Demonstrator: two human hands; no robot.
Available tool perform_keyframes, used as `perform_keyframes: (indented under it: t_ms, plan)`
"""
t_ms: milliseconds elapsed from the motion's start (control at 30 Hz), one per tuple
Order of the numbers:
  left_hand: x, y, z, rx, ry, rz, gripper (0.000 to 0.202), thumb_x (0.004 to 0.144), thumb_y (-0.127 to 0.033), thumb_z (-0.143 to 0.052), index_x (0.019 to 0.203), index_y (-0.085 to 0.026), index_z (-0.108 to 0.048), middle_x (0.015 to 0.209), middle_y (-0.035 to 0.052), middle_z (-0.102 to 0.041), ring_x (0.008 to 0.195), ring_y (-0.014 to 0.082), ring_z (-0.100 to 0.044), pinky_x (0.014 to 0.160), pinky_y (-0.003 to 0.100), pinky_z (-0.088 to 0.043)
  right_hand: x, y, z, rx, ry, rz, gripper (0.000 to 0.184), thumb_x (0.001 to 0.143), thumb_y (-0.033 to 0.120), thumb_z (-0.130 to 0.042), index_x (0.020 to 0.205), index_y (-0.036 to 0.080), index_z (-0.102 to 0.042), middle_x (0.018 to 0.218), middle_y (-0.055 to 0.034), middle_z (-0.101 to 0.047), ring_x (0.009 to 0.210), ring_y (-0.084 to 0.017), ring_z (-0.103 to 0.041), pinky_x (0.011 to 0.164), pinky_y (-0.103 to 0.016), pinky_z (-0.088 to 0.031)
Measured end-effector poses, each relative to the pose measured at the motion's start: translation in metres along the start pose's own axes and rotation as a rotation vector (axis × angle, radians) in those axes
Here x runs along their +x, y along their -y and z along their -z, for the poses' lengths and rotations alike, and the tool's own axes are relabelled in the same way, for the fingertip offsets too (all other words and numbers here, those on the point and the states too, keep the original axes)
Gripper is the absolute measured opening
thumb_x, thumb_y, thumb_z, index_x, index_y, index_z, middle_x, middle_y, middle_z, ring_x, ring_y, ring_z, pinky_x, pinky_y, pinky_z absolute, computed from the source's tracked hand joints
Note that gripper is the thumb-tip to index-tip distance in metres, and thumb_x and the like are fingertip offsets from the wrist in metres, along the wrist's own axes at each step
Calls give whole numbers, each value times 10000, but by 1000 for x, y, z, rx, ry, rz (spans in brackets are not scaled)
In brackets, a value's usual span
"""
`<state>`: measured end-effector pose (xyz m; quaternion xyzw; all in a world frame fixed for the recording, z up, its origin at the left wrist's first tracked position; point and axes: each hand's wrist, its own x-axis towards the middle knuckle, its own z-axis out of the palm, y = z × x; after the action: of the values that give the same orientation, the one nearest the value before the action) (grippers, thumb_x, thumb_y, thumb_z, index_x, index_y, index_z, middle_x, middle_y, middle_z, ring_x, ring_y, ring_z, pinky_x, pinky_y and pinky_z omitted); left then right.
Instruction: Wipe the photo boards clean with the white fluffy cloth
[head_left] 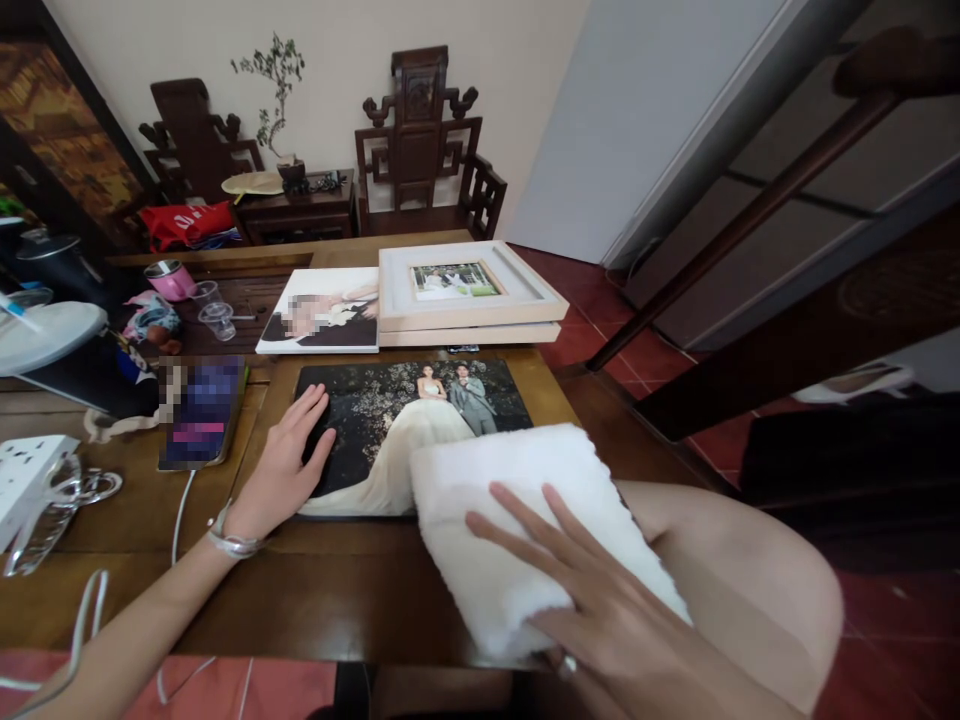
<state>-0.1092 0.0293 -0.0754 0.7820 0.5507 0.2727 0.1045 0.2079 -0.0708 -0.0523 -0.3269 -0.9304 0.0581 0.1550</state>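
A large dark wedding photo print lies flat on the wooden table in front of me. My left hand rests flat on the print's left edge, fingers spread and open. A folded white fluffy towel covers the print's lower right corner and overhangs the table's front edge. My right hand lies flat on the towel with fingers stretched out. A bracelet sits on my left wrist and a ring on my right hand.
Behind the print sit a pale framed photo on a second frame and an unframed print. At left are a phone with a cable, a white power strip, plastic cups and a pink mug. Carved chairs stand beyond.
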Motion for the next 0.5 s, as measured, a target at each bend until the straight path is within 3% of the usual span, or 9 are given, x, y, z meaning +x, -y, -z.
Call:
perform_keyframes:
  t_ms: [133, 233, 367, 500]
  plan:
    - [1, 1, 0, 11, 13, 0, 491, 950, -379, -421, 1364, -120, -472, 1484, 144, -414, 1396, 241, -347, 1152, 463, -285, 13, -13, 4, 74, 34, -9, 341, 642, -7, -444, 794, 211, -657, 1425, -107, -497, 1401, -358, -267, 1058, -698, -269]
    - [1, 0, 2, 12, 12, -13, 484, 949, -379, -423, 1353, -121, -486, 1474, 144, -428, 1391, 242, -357, 1155, 455, -285, 45, -48, 8, 71, 69, -104, 351, 767, 19, -430, 967, 189, -662, 1366, -158, -545, 1380, -320, -333, 1069, -614, -329]
    - [1, 0, 3, 17, 13, -20, 490, 947, -380, -428, 1345, -102, -494, 1463, 155, -440, 1381, 245, -373, 1154, 447, -292, 92, -92, 13, 44, 90, -132, 342, 843, 31, -398, 1062, 179, -614, 1292, -130, -602, 1380, -319, -338, 1067, -595, -330]
    - [2, 0, 3, 7, 1, -10, 498, 944, -378, -435, 1338, -79, -501, 1459, 165, -444, 1379, 241, -378, 1157, 429, -289, 109, -99, 10, 11, 74, -180, 380, 839, 13, -407, 1149, 132, -592, 1280, -173, -600, 1363, -352, -358, 1047, -626, -331]
